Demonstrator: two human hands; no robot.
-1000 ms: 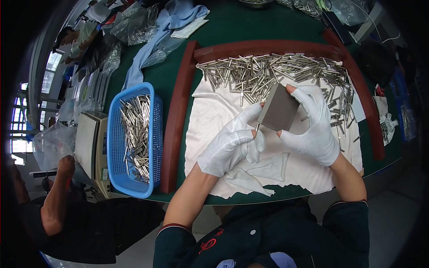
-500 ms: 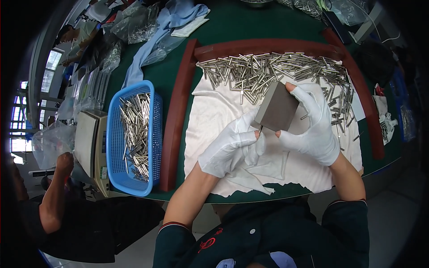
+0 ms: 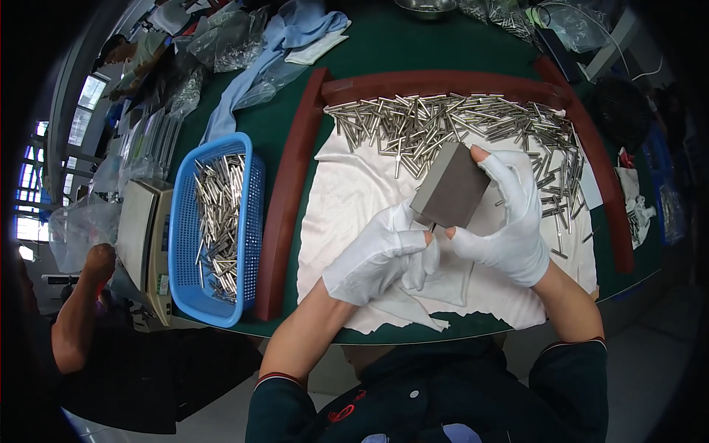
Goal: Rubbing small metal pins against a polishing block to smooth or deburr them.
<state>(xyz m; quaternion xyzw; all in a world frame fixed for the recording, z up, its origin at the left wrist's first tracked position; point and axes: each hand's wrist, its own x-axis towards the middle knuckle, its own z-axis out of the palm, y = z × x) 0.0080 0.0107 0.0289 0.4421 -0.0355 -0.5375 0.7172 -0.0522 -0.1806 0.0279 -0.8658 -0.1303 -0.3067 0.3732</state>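
I see both gloved hands raised over the white cloth (image 3: 347, 199) that covers the middle of the green surface (image 3: 413, 37). My right hand (image 3: 506, 221) has its grip closed on a grey rectangular block (image 3: 452, 186), thumb tip at the lower near corner and a bare fingertip showing over the top far edge; the block is tilted, with one broad flat face turned up toward the camera. My left hand (image 3: 384, 255) meets the block at its lower left corner, fingers curled in a narrow grip with the thumb and forefinger pinched against the block's edge; whether a small part sits between them I cannot tell. The block hangs above the cloth, just in front of a broad heap of thin metal pins (image 3: 443, 122) spread along the far side of the cloth. A dark red frame (image 3: 288, 192) borders the cloth on the left, far and right sides. To the left of it stands a blue perforated basket (image 3: 185, 244) filled with more pins, and beside that a scale (image 3: 140, 236). Another person's arm (image 3: 81, 310) shows at the lower left, well apart from my hands.
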